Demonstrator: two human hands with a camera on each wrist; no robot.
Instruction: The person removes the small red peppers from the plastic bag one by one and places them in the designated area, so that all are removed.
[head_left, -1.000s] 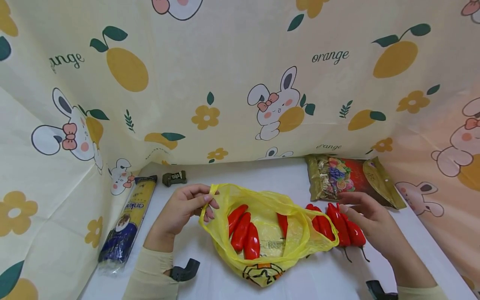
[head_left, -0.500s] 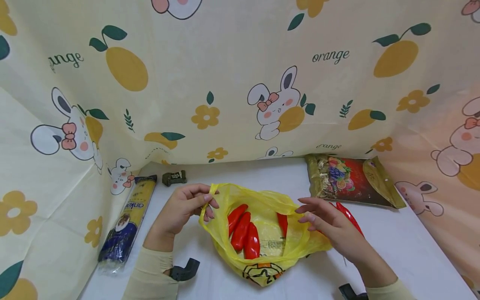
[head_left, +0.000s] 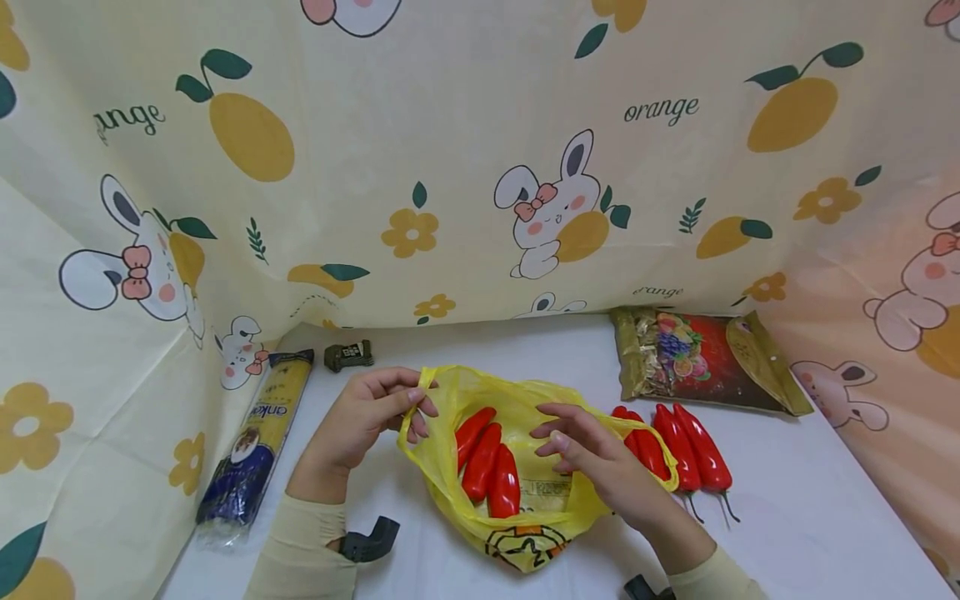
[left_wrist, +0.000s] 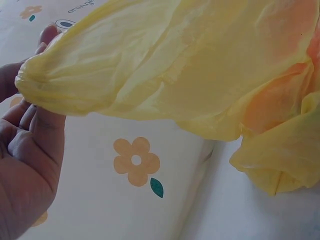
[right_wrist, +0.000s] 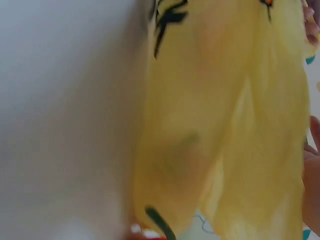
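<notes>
My left hand [head_left: 378,412] pinches the handle of a yellow plastic bag [head_left: 525,533], holding that side up; in the left wrist view the left hand [left_wrist: 32,155] has the yellow plastic bag [left_wrist: 150,75] stretched away from it. Inside the bag's open mouth lie several red chili peppers [head_left: 482,467]. Above the opening hovers my right hand [head_left: 600,458], fingers loosely bent, with nothing visible between them. Right of the bag, two red chili peppers [head_left: 703,450] lie with stems toward me. More red peppers [head_left: 645,442] show through the bag's right handle loop. The right wrist view is blurred.
A red and gold food packet [head_left: 705,358] lies at the back right. Along the left stands a blue and yellow long package [head_left: 251,450]. A small dark wrapped item [head_left: 348,356] sits at the back left. A printed cloth [head_left: 450,167] walls the white table.
My right hand has moved left from beside the loose peppers to above the bag's opening. The left hand stays on the handle, and the bag has barely moved.
</notes>
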